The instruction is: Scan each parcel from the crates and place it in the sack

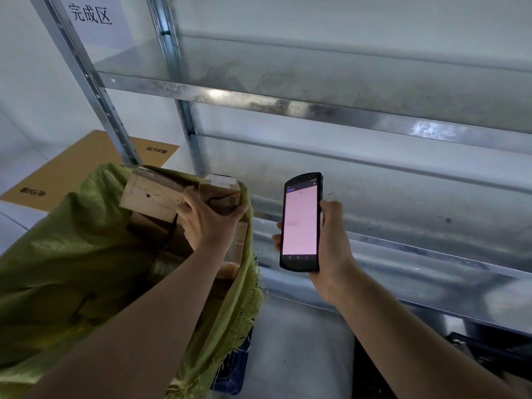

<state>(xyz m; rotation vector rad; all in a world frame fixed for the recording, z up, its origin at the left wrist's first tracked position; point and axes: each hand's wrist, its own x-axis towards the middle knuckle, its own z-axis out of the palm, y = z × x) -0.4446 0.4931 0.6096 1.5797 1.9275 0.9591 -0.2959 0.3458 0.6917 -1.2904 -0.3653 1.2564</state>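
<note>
Galvanised steel shelving [316, 110] fills the background against a white wall, w/ a paper sign [95, 18] reading 完成区 on one upright. Green woven sack [72, 269] stands at left, mouth open and packed to the brim w/ cardboard boxes. The left hand [207, 223] has its fingers wrapped over a small brown parcel [223, 197] right at the sack's far rim, beside a pale box [149, 194] that leans high in the pile. The right hand [331, 240] is clamped round a handheld scanner [300, 223], screen lit pinkish, well apart from the sack. Risks, as I judge them: the sack is so full that the parcel may only perch on top and roll over the rim once let go, and pushing it down could tip the pale box out (it sits above the rim). The pink screen could mean a failed read, but the text is too small to tell, so the parcel might go in unscanned. Hidden: the parcel's label side, the sack's depth, most of the blue crate [233, 367] under the sack, and the black crate [483, 352] at bottom right, partly behind the right forearm.
</note>
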